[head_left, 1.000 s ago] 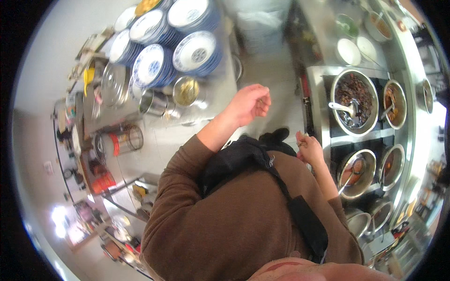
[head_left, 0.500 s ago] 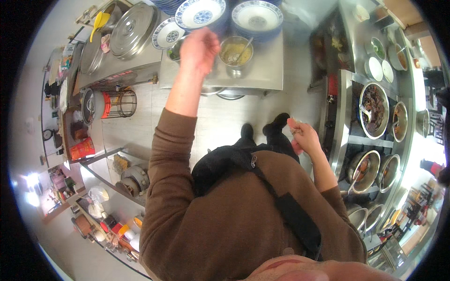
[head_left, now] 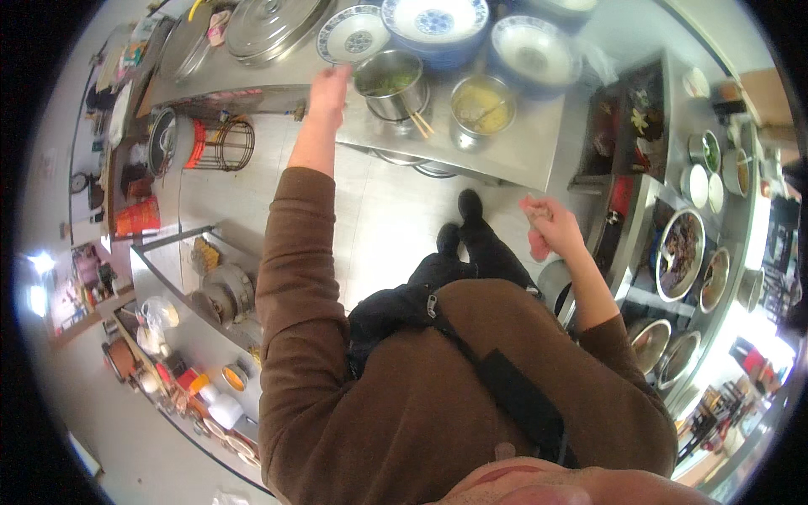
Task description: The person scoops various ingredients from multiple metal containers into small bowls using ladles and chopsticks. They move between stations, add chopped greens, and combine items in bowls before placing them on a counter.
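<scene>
My left hand is stretched forward over the near edge of a steel table, just left of a steel pot. It is blurred, and I cannot make out whether its fingers are curled or apart. Green leafy food lies in the pot, and wooden chopsticks stick out on its near side. To the right stands a steel bowl of yellowish food with a spoon in it. Low on my right side, my right hand is closed around a crumpled pinkish cloth.
Patterned plates are stacked at the table's back. A large lidded pot stands farther left. On the right a counter holds a wide pan of dark food and other pans. A low shelf stands at left.
My left hand has come back from over the table to its near left edge, uncovering the pot and chopsticks. The view has shifted. My right hand keeps the cloth.
</scene>
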`<control>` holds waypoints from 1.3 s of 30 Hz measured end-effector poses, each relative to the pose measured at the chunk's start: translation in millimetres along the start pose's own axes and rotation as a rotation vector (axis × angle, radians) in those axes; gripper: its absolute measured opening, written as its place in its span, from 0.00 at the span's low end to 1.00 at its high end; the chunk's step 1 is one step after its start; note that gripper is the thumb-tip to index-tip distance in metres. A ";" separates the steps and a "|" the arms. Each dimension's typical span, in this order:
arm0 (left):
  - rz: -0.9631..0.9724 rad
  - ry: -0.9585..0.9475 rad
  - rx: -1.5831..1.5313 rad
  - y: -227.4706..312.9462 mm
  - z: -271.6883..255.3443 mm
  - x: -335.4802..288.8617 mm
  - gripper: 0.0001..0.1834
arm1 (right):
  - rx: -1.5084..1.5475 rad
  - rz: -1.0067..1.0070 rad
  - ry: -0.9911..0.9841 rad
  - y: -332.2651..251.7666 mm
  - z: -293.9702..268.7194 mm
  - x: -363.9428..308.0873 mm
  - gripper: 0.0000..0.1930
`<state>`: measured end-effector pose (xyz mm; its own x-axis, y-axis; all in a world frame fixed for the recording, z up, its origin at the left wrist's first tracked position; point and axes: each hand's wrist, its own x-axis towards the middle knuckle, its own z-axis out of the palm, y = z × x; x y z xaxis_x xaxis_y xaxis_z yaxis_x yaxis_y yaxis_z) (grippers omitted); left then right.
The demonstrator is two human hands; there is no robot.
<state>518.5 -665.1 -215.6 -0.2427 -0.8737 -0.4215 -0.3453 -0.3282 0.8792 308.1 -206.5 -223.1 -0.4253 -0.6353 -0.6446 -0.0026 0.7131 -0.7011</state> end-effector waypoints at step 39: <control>-0.334 0.388 -0.213 -203.3 -414.3 -150.9 0.12 | -0.175 -0.026 -0.356 -224.5 269.4 154.1 0.17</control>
<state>1000.9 -615.2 -238.8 0.2139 -0.7645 -0.6081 -0.1454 -0.6404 0.7541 487.0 -544.4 -247.2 -0.0831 -0.6951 -0.7141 -0.1767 0.7154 -0.6759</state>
